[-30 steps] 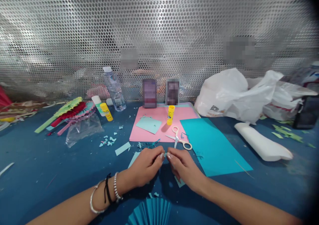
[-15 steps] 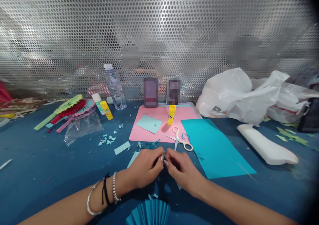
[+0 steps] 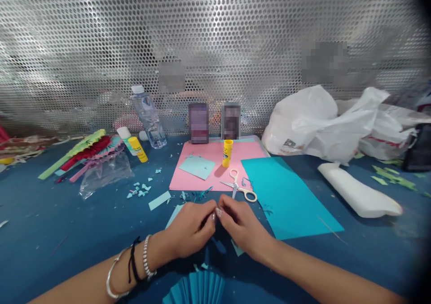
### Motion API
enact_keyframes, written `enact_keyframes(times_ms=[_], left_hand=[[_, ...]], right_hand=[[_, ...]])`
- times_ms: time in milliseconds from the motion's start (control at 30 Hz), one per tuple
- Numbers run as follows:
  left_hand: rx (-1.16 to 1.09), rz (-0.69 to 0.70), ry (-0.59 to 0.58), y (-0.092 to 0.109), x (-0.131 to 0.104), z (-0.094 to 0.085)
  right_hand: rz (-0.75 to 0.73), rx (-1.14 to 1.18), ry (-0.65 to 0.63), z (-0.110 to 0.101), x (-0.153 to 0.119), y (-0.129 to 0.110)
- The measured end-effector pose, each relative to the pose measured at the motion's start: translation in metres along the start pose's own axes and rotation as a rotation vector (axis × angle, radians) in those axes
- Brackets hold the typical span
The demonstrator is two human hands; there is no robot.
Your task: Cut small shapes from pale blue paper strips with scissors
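My left hand (image 3: 195,227) and my right hand (image 3: 245,226) meet fingertip to fingertip over the blue table. Both are closed in a pinch; anything between the fingers is hidden or too small to name. Below them a pleated blue paper fan (image 3: 198,288) lies at the bottom edge. Just beyond my fingers, open scissors (image 3: 239,188) with cream handles rest partly on pink paper (image 3: 188,149). A yellow glue stick (image 3: 227,153) stands upright on that paper, beside a light blue paper piece (image 3: 197,166). Part of another pale sheet (image 3: 173,216) shows behind my left hand.
A turquoise sheet (image 3: 292,200) lies to the right, with a white roll-like object (image 3: 357,191) and plastic bags (image 3: 303,124) beyond. On the left are folded paper fans (image 3: 84,151), another yellow glue stick (image 3: 138,150), a water bottle (image 3: 150,117) and paper scraps (image 3: 138,191). Two phone-like devices (image 3: 198,123) stand behind.
The view has shifted slightly, so most things sit a little further left. My hands stay pinched together, and the fingertips have turned slightly. Nothing on the table has visibly been moved.
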State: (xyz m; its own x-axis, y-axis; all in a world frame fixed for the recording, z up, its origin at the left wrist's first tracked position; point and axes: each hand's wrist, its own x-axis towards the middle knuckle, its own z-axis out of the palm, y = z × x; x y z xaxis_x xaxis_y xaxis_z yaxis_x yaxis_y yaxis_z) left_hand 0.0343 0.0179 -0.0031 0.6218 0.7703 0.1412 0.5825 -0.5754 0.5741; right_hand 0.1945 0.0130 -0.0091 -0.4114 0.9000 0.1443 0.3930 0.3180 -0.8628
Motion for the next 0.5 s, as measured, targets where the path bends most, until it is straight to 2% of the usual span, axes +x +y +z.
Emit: enact_keyframes(times_ms=[500], left_hand=[[0.072,0.018,-0.026,0.0020,0.0005,0.0007]], right_hand=[[0.006,0.047,-0.044,-0.0001,-0.0033,0.0057]])
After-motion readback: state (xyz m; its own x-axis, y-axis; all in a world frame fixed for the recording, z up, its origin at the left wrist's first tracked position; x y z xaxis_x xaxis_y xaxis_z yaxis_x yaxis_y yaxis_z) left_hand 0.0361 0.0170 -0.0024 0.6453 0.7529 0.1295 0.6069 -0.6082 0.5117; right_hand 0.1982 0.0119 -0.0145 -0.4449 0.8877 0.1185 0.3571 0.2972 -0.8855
